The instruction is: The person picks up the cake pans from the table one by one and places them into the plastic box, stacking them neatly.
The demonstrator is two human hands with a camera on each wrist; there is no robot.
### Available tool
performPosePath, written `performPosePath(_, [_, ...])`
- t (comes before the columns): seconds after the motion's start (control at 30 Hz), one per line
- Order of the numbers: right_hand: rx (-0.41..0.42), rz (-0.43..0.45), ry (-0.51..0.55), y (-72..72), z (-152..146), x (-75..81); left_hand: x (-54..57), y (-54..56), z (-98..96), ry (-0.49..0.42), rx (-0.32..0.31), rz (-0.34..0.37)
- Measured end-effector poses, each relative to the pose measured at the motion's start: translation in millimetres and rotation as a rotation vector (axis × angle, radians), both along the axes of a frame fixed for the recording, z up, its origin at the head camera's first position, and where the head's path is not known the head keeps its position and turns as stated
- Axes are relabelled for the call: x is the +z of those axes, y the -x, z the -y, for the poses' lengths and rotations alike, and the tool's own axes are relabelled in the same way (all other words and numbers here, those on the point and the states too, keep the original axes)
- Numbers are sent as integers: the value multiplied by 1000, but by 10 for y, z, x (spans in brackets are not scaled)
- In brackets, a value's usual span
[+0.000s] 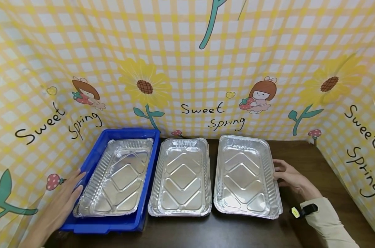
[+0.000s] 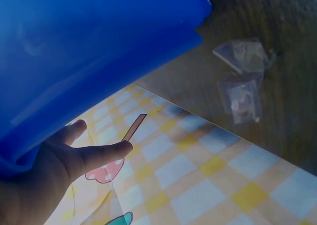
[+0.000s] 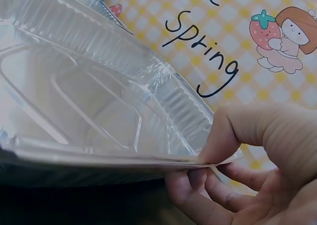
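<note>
At the right, my right hand [image 1: 294, 177] pinches the right edge of a rectangular foil tray [image 1: 243, 181]. The right wrist view shows the thumb above the tray's rim [image 3: 124, 161] and curled fingers below it. My left hand [image 1: 61, 199] lies along the left side of a blue plastic bin [image 1: 108, 227], its fingers extended. In the left wrist view, the fingers of my left hand [image 2: 54, 173] reach out beside the bin wall [image 2: 94, 51]. A second foil tray [image 1: 125, 179] sits tilted inside the bin. Between bin and right tray stands a third foil tray [image 1: 182, 177].
A dark wooden table [image 1: 224, 234] bears the trays and the bin. Yellow checked cloth [image 1: 187, 69] with printed flowers hangs behind and on both sides. Small clear plastic packets [image 2: 242, 96] lie on a dark brown surface in the left wrist view.
</note>
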State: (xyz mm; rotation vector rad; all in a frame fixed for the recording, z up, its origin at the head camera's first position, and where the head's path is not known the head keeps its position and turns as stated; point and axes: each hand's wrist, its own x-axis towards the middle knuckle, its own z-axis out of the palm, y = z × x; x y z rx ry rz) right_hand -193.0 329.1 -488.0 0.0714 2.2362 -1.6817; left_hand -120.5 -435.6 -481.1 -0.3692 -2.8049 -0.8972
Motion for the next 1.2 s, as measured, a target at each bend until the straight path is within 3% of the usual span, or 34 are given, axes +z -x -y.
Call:
performPosePath(0.47, [-38, 2, -12, -1, -27, 72, -13, -12, 10, 9, 2, -10])
performPosePath(0.8, [-16, -16, 27, 26, 37, 145, 1, -13, -6, 5, 3, -8])
performPosePath(1.2, [27, -76, 23, 44, 242, 340, -2, 3, -6, 19, 6, -10])
